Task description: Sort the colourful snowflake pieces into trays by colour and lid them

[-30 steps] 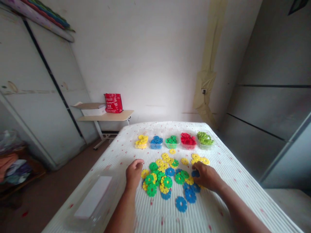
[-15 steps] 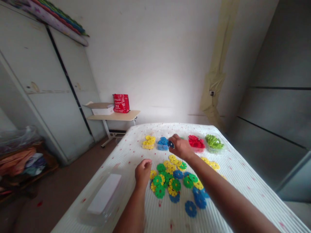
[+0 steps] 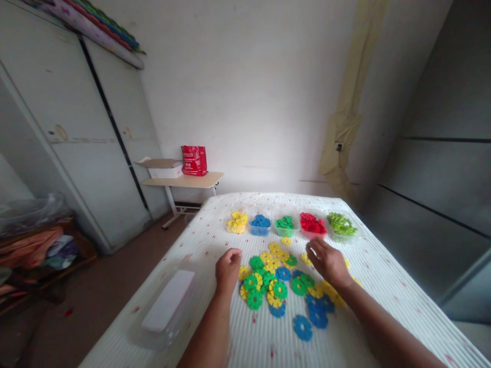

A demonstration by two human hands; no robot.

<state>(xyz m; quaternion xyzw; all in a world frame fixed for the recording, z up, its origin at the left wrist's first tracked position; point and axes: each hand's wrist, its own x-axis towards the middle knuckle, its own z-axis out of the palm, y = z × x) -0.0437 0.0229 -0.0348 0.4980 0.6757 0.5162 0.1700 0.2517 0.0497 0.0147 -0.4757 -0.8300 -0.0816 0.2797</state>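
Note:
My left hand [image 3: 229, 268] rests at the left edge of the pile, its fingers curled and nothing visible in them. Over the right part of the pile is my right hand [image 3: 328, 259], fingers loosely bent and apart, holding nothing I can see. Notched plastic discs lie loose on the table: green discs [image 3: 254, 299] and yellow ones overlap on the left, blue discs [image 3: 303, 327] lie nearer me. Behind them stand clear tubs of yellow pieces [image 3: 238, 222], blue pieces [image 3: 261, 224], green pieces [image 3: 284, 225], red pieces [image 3: 312, 225] and light-green pieces [image 3: 340, 225].
A clear plastic container with a white block [image 3: 169, 300] stands on the table's left side. The table wears a white ribbed cover [image 3: 215, 214]. Beyond it, a small side table [image 3: 209, 179] carries a red bag [image 3: 194, 160] and a white box [image 3: 165, 169].
My right hand has moved from the blue tub back to the right of the pile and no longer holds the blue disc. The green tub is now uncovered to view. My left hand stays put.

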